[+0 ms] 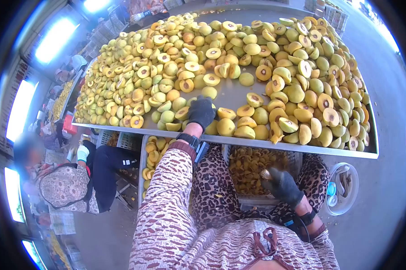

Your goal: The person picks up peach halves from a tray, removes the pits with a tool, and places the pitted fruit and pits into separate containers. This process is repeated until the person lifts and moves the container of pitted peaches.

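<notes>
My left hand (201,113), in a dark glove, reaches over the near edge of a metal table among halved yellow peaches (181,113). Its fingers point down and away from me, touching or close to the fruit; their tips are hidden. A single peach (209,92) lies just past them. My right hand (284,186), also gloved, is held low above a crate (297,164) of brownish-yellow fruit pieces (250,168). The fingers are closed around a small object with a pale, shiny tip (266,173). Most of that object is hidden in the glove.
The metal table rim (257,143) runs across in front of me. Below it on the left stands a container of yellow peach halves (152,150). A white bucket (347,193) with items inside stands on the right. Another person (72,184) sits at the left; more people are farther back.
</notes>
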`<state>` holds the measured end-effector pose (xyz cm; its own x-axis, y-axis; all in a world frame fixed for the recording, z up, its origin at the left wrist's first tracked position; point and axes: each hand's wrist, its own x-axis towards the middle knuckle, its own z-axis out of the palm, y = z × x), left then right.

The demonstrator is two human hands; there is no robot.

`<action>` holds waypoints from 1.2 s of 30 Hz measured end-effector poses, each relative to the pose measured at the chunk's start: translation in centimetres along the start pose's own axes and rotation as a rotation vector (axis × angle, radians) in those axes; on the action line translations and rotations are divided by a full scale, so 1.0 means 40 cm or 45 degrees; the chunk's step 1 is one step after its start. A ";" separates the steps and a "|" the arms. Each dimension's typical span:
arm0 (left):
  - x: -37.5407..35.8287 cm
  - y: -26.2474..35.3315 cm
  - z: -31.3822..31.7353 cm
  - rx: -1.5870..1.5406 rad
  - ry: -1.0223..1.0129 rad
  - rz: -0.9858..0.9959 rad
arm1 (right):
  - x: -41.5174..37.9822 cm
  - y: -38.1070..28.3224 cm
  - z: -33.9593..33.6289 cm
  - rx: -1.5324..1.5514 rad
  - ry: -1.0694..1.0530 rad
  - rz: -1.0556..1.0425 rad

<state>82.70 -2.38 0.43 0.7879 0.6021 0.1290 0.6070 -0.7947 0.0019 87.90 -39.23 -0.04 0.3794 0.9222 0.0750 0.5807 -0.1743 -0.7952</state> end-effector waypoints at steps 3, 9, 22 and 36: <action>0.004 -0.038 -0.017 -0.848 0.233 -0.015 | 0.005 -0.044 -0.035 0.245 0.069 0.086; -0.265 0.152 -0.247 -2.746 -0.121 -0.114 | 0.021 -0.131 -0.074 0.904 -0.128 0.265; -0.445 0.335 -0.207 -3.086 -0.101 -0.041 | 0.064 -0.182 0.013 0.954 0.185 0.194; -0.458 0.331 -0.195 -3.227 0.022 -0.127 | 0.060 -0.222 0.028 0.643 0.323 0.025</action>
<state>75.50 -24.52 5.82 0.7716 0.6331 0.0610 -0.5500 0.6159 0.5640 82.85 -35.07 6.50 0.5842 0.7976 0.1503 0.1790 0.0540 -0.9824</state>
